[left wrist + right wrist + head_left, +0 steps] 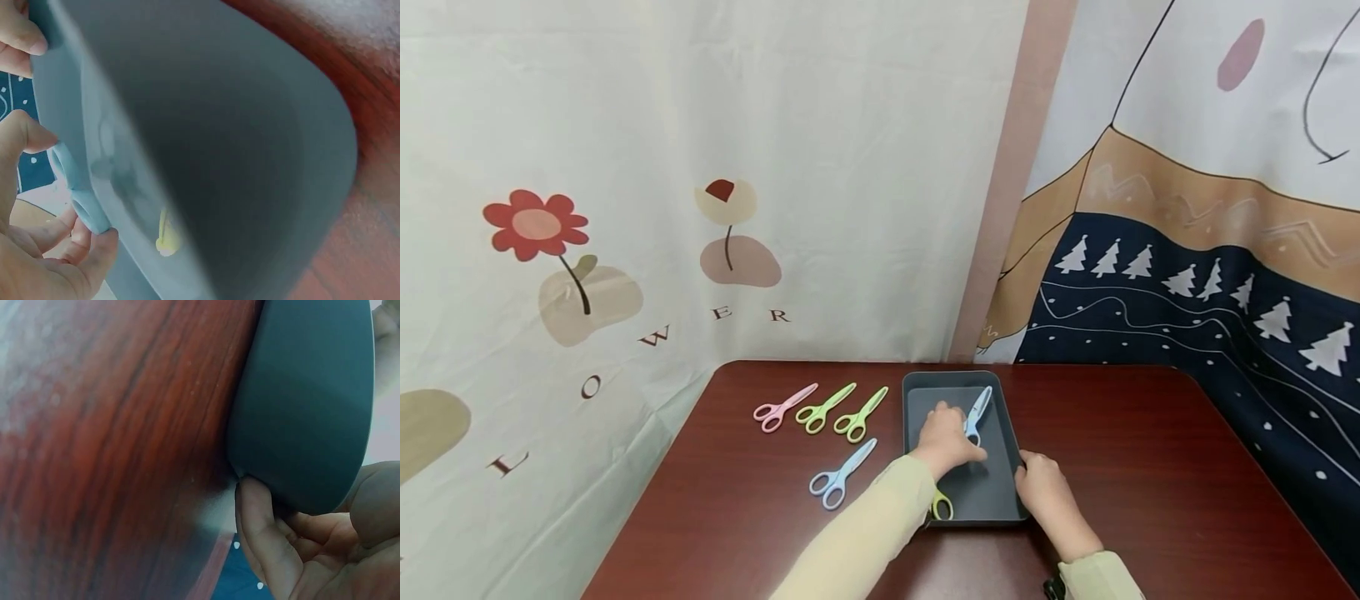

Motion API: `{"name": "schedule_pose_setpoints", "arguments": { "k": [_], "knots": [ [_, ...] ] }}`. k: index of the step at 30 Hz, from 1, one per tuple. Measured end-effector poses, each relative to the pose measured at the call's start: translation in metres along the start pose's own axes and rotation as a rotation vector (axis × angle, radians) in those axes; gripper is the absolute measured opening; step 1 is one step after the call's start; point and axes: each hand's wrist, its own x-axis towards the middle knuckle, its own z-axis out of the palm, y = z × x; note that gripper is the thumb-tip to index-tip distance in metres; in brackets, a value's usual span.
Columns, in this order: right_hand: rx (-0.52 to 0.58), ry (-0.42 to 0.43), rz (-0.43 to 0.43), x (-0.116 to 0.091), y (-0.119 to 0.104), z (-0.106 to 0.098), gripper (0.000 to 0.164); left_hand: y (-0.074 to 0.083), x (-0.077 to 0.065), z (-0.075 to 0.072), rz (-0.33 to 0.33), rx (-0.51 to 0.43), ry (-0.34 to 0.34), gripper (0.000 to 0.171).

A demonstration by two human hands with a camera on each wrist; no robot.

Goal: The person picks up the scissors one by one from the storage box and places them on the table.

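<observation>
My left hand (946, 437) reaches over the dark grey tray (992, 492) and holds a pair of blue scissors (979, 408) by the handles. Those handles (84, 197) show pinched between thumb and fingers in the left wrist view, while the blades point toward the tray's far side. A yellow-green pair of scissors (942, 505) lies in the tray's near left part, mostly hidden by the left forearm. At the tray's right side, my right hand (1047, 483) grips the rim. In the right wrist view its fingers (262, 531) curl under the tray's outer wall.
Left of the tray, a pink pair of scissors (784, 408) and two light green pairs, one farther left (825, 408) and one nearer the tray (861, 415), lie in a row. Another blue pair (842, 475) lies nearer. A printed curtain (850, 167) hangs behind the table (1112, 433).
</observation>
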Motion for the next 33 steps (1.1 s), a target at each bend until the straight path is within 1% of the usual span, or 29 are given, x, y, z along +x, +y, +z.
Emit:
{"name": "schedule_pose_setpoints", "arguments": {
  "k": [5,8,11,14,17,21,28,33],
  "knots": [
    [-0.008,-0.005,0.002,0.001,0.0,0.0,0.041,-0.002,0.0,-0.008,0.011,-0.021,-0.007,0.056],
    [-0.032,0.002,-0.003,0.001,-0.001,-0.001,0.041,-0.005,0.0,-0.012,0.006,-0.055,-0.017,0.057],
    [-0.015,0.009,-0.014,0.0,-0.002,-0.002,0.041,-0.008,-0.002,-0.016,-0.001,-0.112,-0.011,0.057],
    [0.027,0.013,-0.019,-0.002,-0.001,-0.001,0.041,-0.011,-0.003,-0.02,0.003,-0.136,0.004,0.057],
    [0.042,0.017,-0.022,-0.003,0.0,0.0,0.041,-0.016,-0.005,-0.024,0.015,-0.111,0.021,0.056],
    [0.028,0.01,-0.018,-0.003,0.0,0.002,0.041,-0.02,-0.008,-0.027,0.039,-0.079,0.033,0.056],
    [-0.012,0.004,-0.029,-0.002,-0.001,0.0,0.04,-0.023,-0.016,-0.037,0.092,-0.049,0.037,0.058],
    [-0.021,0.012,-0.031,-0.001,0.002,0.001,0.04,-0.026,-0.021,-0.042,0.11,-0.046,0.043,0.059]
  ]
}}
